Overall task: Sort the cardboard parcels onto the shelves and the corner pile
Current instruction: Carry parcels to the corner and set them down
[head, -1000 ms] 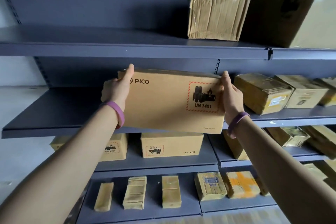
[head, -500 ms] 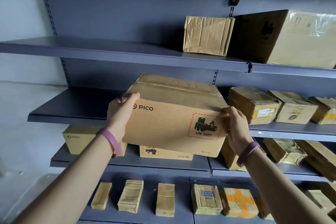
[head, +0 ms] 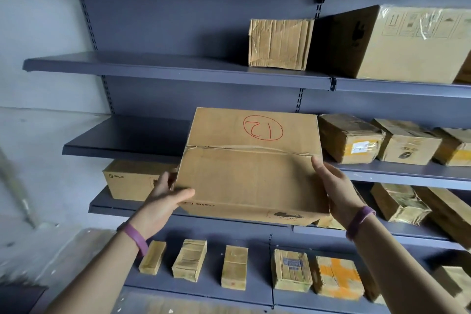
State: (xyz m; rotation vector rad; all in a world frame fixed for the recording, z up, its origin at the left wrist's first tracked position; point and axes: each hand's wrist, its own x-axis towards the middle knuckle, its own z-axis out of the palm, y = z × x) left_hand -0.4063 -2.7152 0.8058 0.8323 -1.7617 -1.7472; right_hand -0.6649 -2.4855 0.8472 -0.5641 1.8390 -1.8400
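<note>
I hold a brown PICO cardboard parcel in front of the grey shelving, its top face tipped toward me with a red circled number on it. My left hand grips its lower left corner, thumb across the front edge. My right hand grips its right side, thumb on top. The parcel's far end reaches over the second shelf, whose left part is bare.
The top shelf carries a crumpled box and a large taped carton. Taped parcels sit right of my parcel. Another PICO box lies one shelf lower, and several small parcels line the bottom shelf.
The parcel has tipped forward and dropped lower, so its top face now shows instead of its printed front. Both hands slid down to its near corners, and my view pulled back.
</note>
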